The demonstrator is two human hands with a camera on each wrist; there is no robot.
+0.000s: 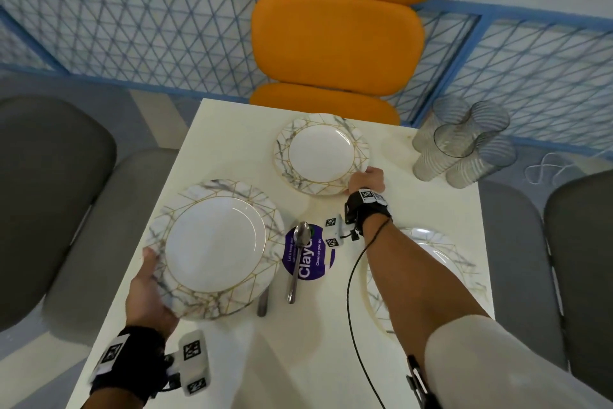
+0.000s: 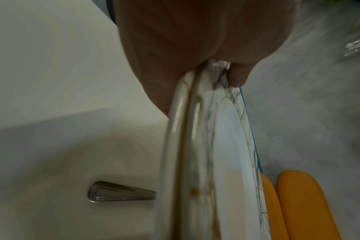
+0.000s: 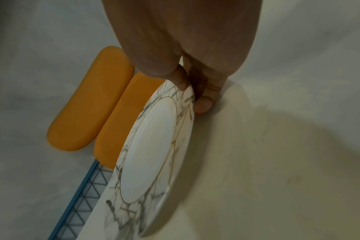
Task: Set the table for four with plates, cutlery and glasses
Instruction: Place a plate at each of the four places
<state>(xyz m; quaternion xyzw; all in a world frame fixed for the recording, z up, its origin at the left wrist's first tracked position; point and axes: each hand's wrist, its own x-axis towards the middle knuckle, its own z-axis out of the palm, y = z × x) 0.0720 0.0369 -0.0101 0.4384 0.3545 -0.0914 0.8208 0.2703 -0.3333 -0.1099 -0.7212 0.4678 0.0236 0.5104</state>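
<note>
Left hand [image 1: 149,292] grips near plate [image 1: 215,249] | right hand [image 1: 366,179] pinches far plate [image 1: 320,153] rim

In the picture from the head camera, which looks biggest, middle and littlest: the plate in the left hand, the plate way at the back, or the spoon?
1. Plate in the left hand, though it is nearer the camera.
2. Far plate.
3. Spoon, smallest.

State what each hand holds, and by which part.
Left hand grips the near plate by its rim; right hand pinches the far plate by its rim.
</note>
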